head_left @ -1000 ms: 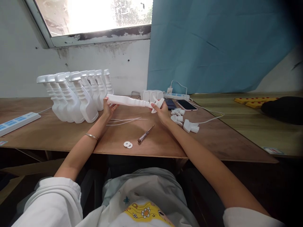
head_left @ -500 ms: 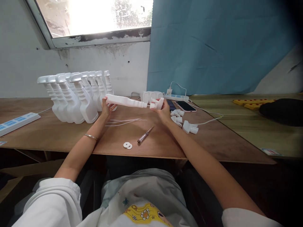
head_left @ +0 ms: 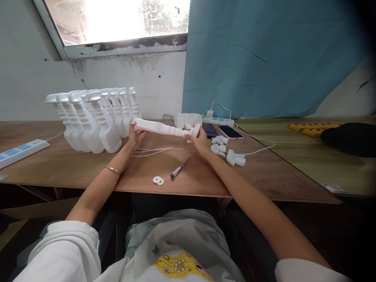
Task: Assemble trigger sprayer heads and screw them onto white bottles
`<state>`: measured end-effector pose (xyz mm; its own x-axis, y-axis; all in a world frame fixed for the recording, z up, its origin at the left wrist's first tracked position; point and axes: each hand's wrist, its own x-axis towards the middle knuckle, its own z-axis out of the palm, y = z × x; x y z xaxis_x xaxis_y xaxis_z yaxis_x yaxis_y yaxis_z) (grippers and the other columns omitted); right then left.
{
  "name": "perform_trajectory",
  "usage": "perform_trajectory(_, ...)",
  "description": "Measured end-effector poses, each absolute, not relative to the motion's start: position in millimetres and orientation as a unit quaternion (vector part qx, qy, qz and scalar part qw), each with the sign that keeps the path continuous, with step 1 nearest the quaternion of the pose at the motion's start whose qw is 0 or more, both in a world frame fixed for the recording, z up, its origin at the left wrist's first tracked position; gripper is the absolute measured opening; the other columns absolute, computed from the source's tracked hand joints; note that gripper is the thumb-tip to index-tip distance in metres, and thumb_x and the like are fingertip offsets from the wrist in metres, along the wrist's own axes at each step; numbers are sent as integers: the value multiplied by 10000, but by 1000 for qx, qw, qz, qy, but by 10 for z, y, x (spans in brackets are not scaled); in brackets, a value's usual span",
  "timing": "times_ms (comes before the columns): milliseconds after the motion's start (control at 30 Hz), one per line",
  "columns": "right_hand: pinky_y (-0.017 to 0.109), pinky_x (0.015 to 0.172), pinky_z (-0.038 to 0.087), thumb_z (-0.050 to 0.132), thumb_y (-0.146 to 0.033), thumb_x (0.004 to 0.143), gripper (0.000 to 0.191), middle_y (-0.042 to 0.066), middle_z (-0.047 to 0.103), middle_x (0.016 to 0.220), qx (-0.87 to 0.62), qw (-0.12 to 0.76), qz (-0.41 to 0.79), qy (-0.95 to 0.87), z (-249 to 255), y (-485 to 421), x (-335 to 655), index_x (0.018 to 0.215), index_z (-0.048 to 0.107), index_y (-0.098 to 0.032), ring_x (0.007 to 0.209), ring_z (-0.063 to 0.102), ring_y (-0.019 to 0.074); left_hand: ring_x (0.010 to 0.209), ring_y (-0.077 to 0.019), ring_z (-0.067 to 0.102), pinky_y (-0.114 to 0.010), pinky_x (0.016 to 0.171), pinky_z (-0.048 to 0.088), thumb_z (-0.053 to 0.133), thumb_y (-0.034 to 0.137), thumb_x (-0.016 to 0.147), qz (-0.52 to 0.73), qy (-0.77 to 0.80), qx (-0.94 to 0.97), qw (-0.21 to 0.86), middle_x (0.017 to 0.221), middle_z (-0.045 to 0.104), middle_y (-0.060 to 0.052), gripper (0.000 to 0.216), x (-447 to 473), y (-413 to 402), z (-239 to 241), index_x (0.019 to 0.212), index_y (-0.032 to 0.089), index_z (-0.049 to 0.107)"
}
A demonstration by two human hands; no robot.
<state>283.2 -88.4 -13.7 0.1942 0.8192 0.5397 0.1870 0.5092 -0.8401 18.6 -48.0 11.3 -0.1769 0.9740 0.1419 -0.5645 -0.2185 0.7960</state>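
Observation:
My left hand (head_left: 136, 135) grips the base of a white plastic spray bottle (head_left: 160, 127), which lies nearly level above the table. At its neck, my right hand (head_left: 200, 140) is closed around a white trigger spray head (head_left: 194, 131). The head now meets the bottle mouth; whether it is threaded on I cannot tell. Below the bottle, thin white tubes (head_left: 155, 150) lie on the wood. A screwdriver (head_left: 180, 167) with a clear handle and two white washers (head_left: 158, 180) rest nearer the front edge.
Several white spray bottles with heads (head_left: 110, 141) stand at the left. Loose spray heads (head_left: 235, 158) lie right of my right hand, by a phone (head_left: 232, 132). More white bottles (head_left: 188, 120) lie behind. Power strips (head_left: 23, 152) sit left and at the back.
The gap between spray head and bottle has closed, the head now against the neck. My left hand and the bottle have shifted slightly right.

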Motion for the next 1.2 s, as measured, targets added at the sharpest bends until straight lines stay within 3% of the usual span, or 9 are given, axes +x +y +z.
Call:
perform_trajectory(200,295,624,493,681,-476,555,501,20,586,839,-429,668,267,-546,-148,-863,2843,918,492,-188,702,564,149,804,-192,548,-283,630,458,472,402,687,660,368,391,526,870,553,-62,251,93,-443,137,832,202,513)
perform_trajectory(300,303,596,497,673,-491,559,502,23,582,842,-425,678,283,-529,-152,-836,2864,912,495,-181,664,573,148,742,-159,527,-224,574,417,505,282,615,654,388,423,494,781,552,-39,191,52,-374,128,776,186,542)
perform_trajectory(433,325,621,500,664,-487,574,478,20,586,805,-432,684,281,-517,-119,-852,2874,893,503,-169,647,582,152,675,-117,513,-193,567,392,494,75,457,642,367,495,456,738,569,-11,380,21,-335,112,816,162,582)
perform_trajectory(567,315,599,506,687,-474,549,489,18,586,810,-420,695,293,-505,-96,-871,2861,885,501,-172,641,578,148,604,-95,492,-176,506,359,441,17,408,647,384,491,439,695,557,-3,352,44,-365,96,722,137,545)
perform_trajectory(733,290,579,506,689,-479,547,455,9,589,809,-416,692,280,-520,-138,-833,2864,834,498,-182,628,563,127,533,-85,480,-183,498,373,441,29,462,655,341,444,507,585,488,25,223,85,-409,119,638,163,420)
perform_trajectory(867,286,567,503,681,-483,557,451,2,586,785,-417,691,278,-521,-148,-824,2875,843,501,-184,621,565,128,562,-82,504,-193,536,415,470,161,631,657,291,413,559,641,507,5,40,106,-465,184,658,160,441)
perform_trajectory(967,286,549,499,683,-479,555,451,4,583,781,-413,693,293,-512,-127,-851,2860,846,506,-182,606,569,131,679,-135,568,-256,614,466,453,373,738,654,247,409,586,744,560,-31,210,123,-519,232,748,167,492)
perform_trajectory(1067,286,547,503,691,-476,539,455,7,585,784,-403,688,316,-514,-111,-882,2834,835,504,-185,602,570,130,778,-192,592,-294,634,487,465,501,733,637,261,418,593,795,582,-55,336,126,-548,251,763,170,519)
perform_trajectory(1200,297,577,512,678,-483,547,460,12,591,803,-406,677,326,-521,-106,-900,2826,857,509,-188,643,576,139,740,-146,589,-242,600,496,522,310,689,626,263,442,586,863,582,-43,170,90,-544,233,762,160,557)
